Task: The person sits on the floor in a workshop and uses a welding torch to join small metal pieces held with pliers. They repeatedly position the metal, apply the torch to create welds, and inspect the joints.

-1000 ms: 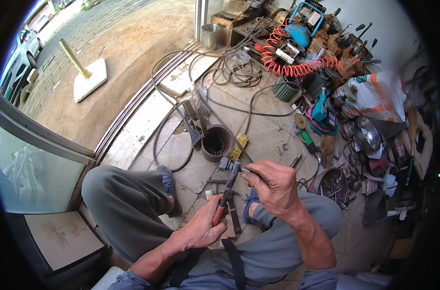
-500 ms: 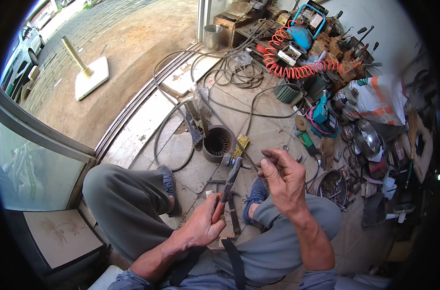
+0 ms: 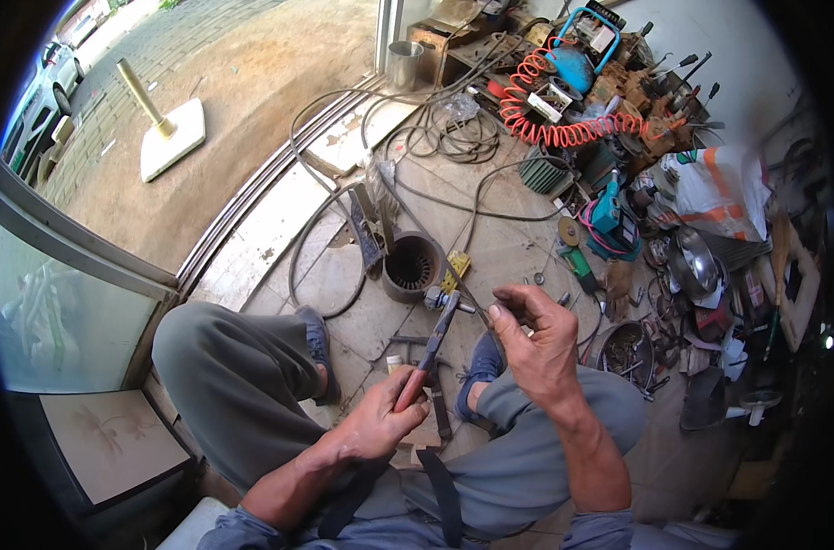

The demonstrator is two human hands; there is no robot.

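Observation:
My left hand [image 3: 385, 412] is closed around the red handle of a dark metal tool, which looks like pliers [image 3: 440, 337]. Its tip points away from me, and a shiny bolt-like piece [image 3: 435, 298] shows beside it; whether the jaws grip that piece I cannot tell. To the right, my right hand [image 3: 538, 344] is raised with thumb and curled fingers brought together. Anything in that pinch is too small to make out. Just beyond the tool's tip a dark hollow metal cylinder [image 3: 413, 291] with a ribbed inside stands on the floor. A hammer-like tool [image 3: 441, 408] lies between my feet.
A yellow block [image 3: 454, 271] sits beside the cylinder. Dark cable [image 3: 476, 220] loops over the tiles. At right are a teal power tool [image 3: 609, 220], a green-bodied grinder [image 3: 577, 266], a bowl of metal bits [image 3: 626, 353] and a white sack [image 3: 715, 197]. An orange coiled hose [image 3: 573, 137] lies behind.
The tool in my left hand has tilted slightly, its tip shifting a little right and away from me. My right hand stays almost in place, its fingers slightly shifted.

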